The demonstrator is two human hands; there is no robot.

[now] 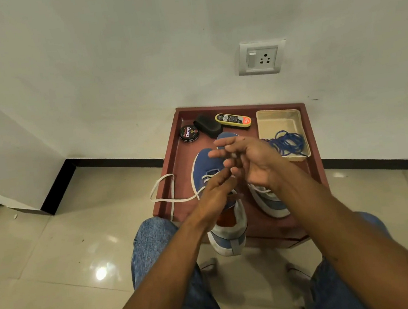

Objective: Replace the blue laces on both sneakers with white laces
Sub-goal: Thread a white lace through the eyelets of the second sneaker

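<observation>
Here both hands (230, 174) pinch the white lace (167, 199).

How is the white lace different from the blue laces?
The white lace is threaded into the left sneaker, while the blue laces are off the shoes. The white lace trails in one open loop over the table's edge; the blue laces lie bunched in the cream tray. The white one looks flat and wider, the blue ones thin.
</observation>
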